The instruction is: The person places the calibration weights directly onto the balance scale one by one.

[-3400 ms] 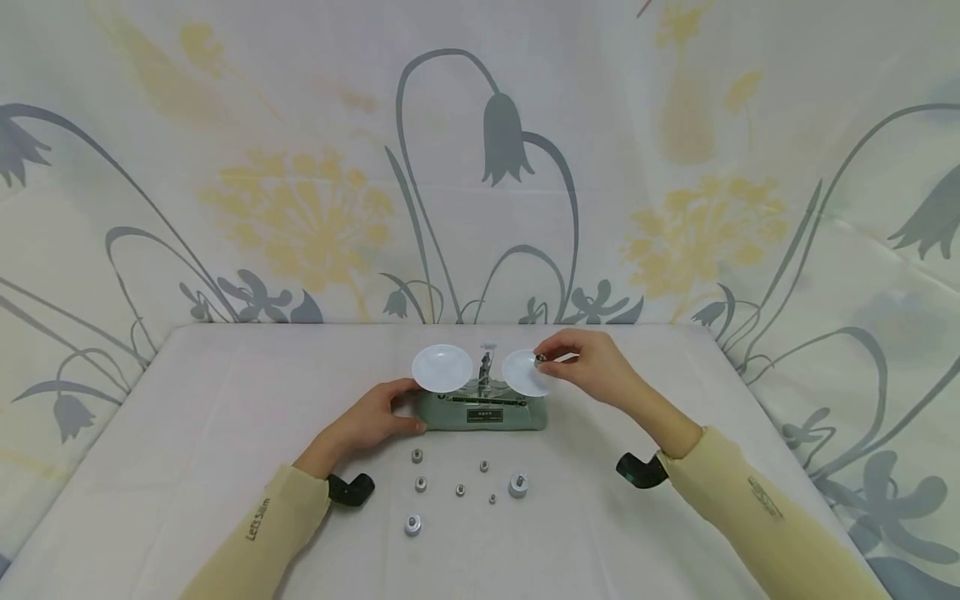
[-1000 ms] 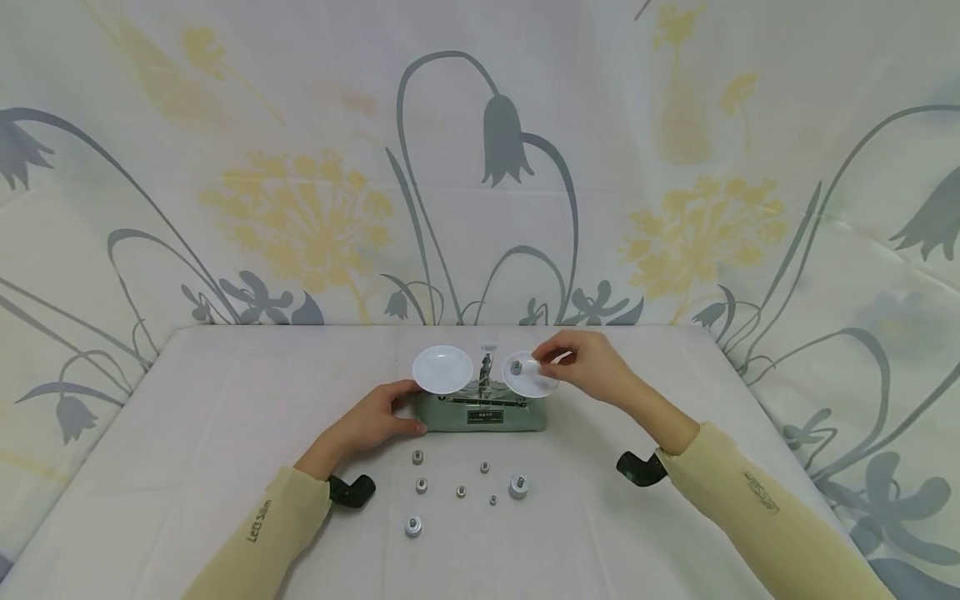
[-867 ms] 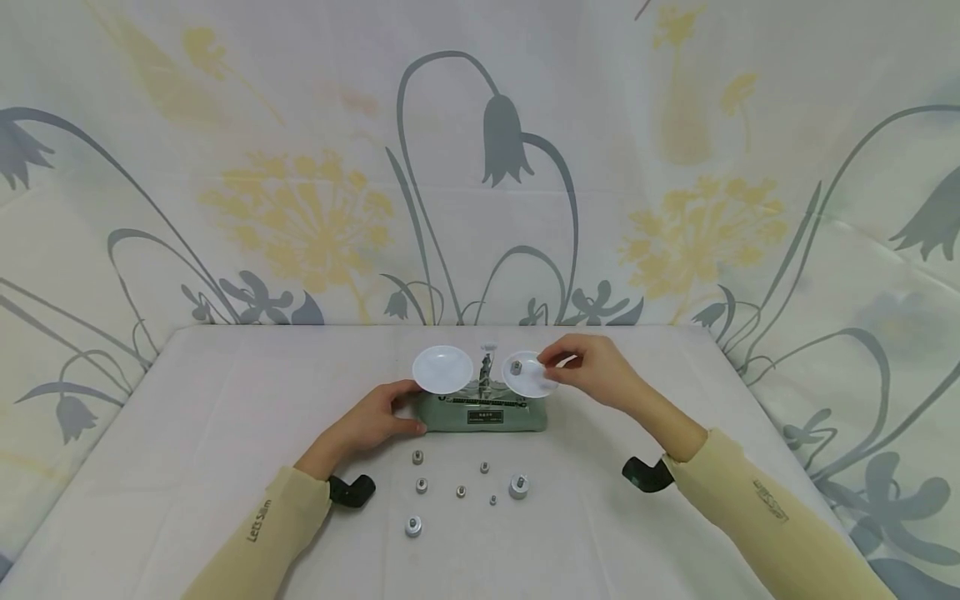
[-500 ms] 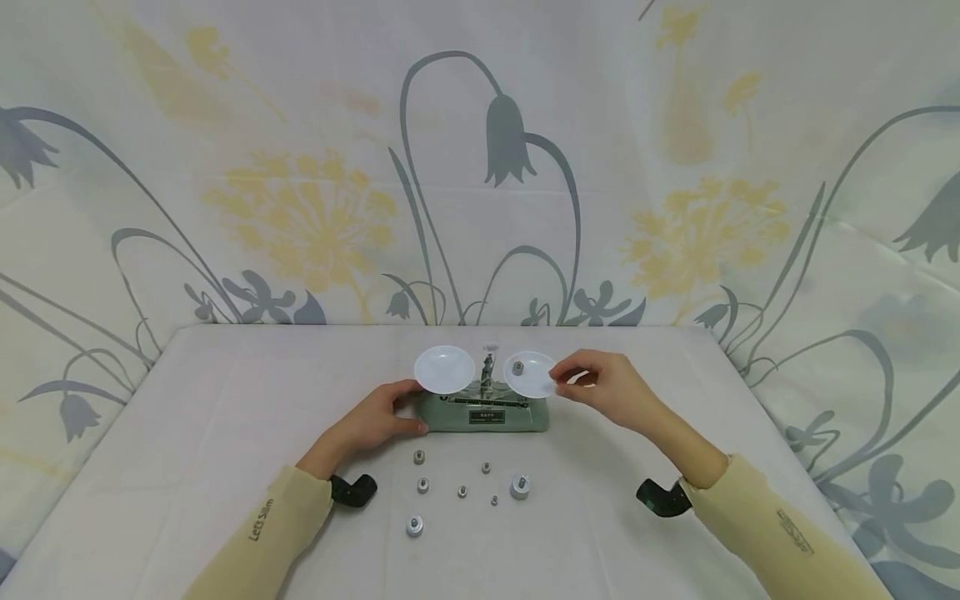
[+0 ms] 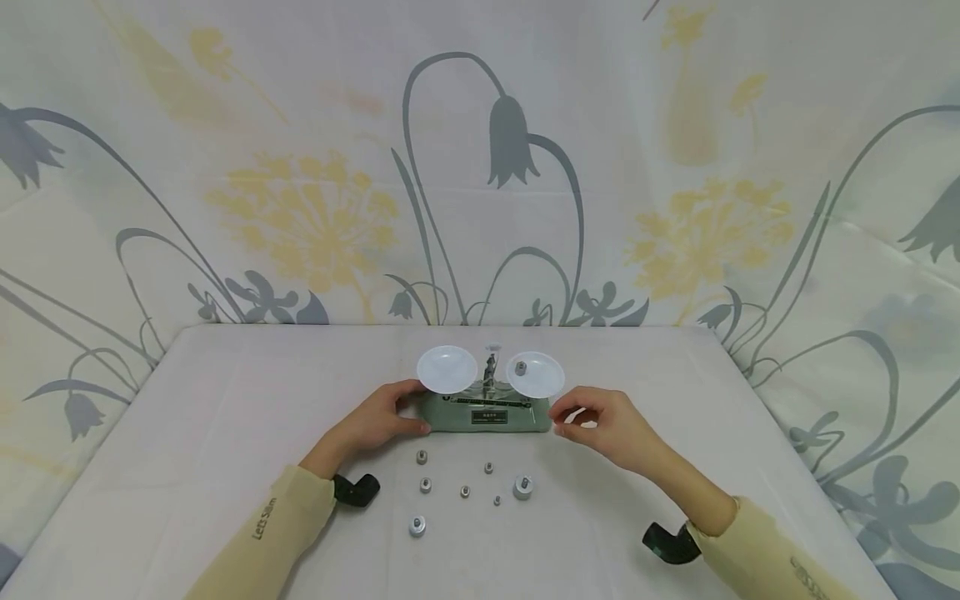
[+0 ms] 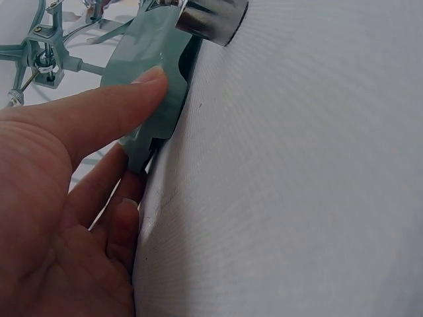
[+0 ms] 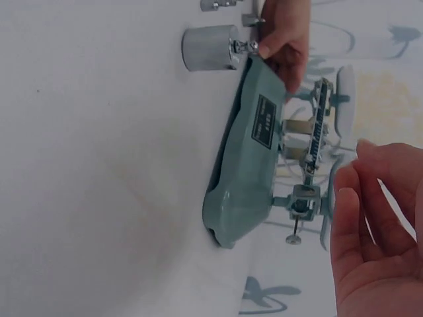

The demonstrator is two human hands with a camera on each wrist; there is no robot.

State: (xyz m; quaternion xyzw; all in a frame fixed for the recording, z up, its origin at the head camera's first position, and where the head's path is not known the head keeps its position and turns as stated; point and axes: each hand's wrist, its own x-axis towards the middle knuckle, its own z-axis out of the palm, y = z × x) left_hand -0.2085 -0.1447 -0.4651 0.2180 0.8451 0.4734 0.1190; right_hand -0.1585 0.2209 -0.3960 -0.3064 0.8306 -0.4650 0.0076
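A green balance scale (image 5: 483, 414) stands mid-table with two white pans. The left pan (image 5: 447, 369) is bare; the right pan (image 5: 536, 374) carries one small metal weight (image 5: 521, 367). My left hand (image 5: 405, 410) grips the left end of the scale base, thumb (image 6: 99, 112) along the front of the base (image 6: 155, 59), fingers behind. My right hand (image 5: 570, 421) hovers beside the right end of the base (image 7: 251, 165), fingers (image 7: 370, 218) loosely curled, holding nothing. Several metal weights lie in front of the scale, the largest (image 5: 522, 487) at the right.
Other weights sit at the left (image 5: 422, 456) and nearest me (image 5: 417, 525). A floral cloth covers the table (image 5: 225, 433) and hangs as a backdrop. The table edges run left and right of the scale.
My right hand has let go of the small weight, which now sits on the right pan, and drawn back down to the base's right end. The left hand has not moved.
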